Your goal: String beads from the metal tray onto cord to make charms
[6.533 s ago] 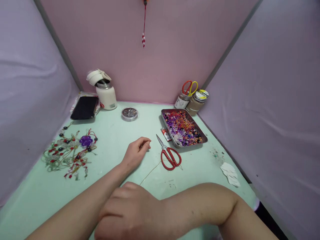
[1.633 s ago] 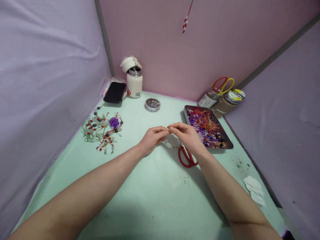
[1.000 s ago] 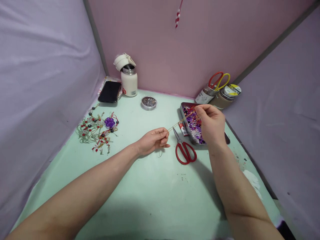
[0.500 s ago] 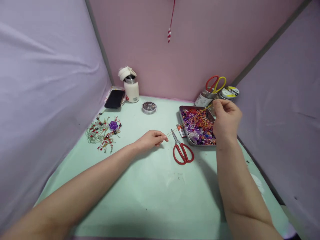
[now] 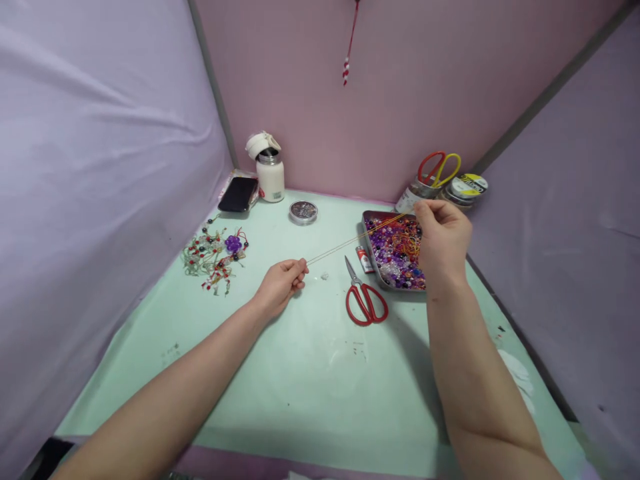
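A thin yellow cord (image 5: 350, 240) runs taut and doubled between my two hands. One end is pinched in the closed fingertips of my left hand (image 5: 284, 283), low over the mid-table. Higher up, my right hand (image 5: 446, 237) grips the other end, in front of the right part of a metal tray (image 5: 373, 267). That tray holds purple, clear and dark beads (image 5: 393, 257) with a tangle of orange and yellow cords (image 5: 407, 239). Below the cord lie red-handled scissors (image 5: 363, 300), blades slightly apart and pointing away from me.
Strung beads (image 5: 210, 257) lie in a heap at the left. Behind them are a phone (image 5: 239, 195), a cream bottle (image 5: 271, 180) and a round clear case (image 5: 303, 213). A jar (image 5: 409, 200) with scissors and a cord spool (image 5: 469, 187) stand back right. A small red tube (image 5: 365, 260) touches the tray.
My left hand has drawn back to the left, away from the scissors, and the span of cord is longer. My right hand has shifted slightly left. The camera view has moved a little.
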Tool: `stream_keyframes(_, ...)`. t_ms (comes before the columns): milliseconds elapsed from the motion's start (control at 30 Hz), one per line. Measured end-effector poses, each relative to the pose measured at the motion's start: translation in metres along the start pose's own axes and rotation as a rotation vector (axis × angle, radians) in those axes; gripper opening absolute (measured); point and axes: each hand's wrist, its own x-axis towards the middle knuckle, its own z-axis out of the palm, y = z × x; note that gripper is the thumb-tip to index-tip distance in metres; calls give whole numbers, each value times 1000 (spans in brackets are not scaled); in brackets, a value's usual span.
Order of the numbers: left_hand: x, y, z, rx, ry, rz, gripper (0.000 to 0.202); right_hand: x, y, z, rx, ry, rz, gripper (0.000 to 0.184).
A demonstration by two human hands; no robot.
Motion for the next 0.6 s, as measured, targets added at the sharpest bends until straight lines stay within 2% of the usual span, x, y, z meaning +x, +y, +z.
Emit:
stream_keyframes(133, -3, -4, -2, 180, 24, 142, 45, 0, 5, 0, 36, -5, 11, 19)
stream_keyframes(233, -3, -5, -5, 227, 19, 169, 45, -1, 9, 0, -5, -22, 17, 19)
stream_keyframes(433, 1, -4, -12, 146, 129, 211, 39, -5, 8, 2, -183, -113, 42, 18)
stream_keyframes(600, 4, -5, -14, 124, 207, 223, 37, -14, 4, 7, -382, -207, -97, 13)
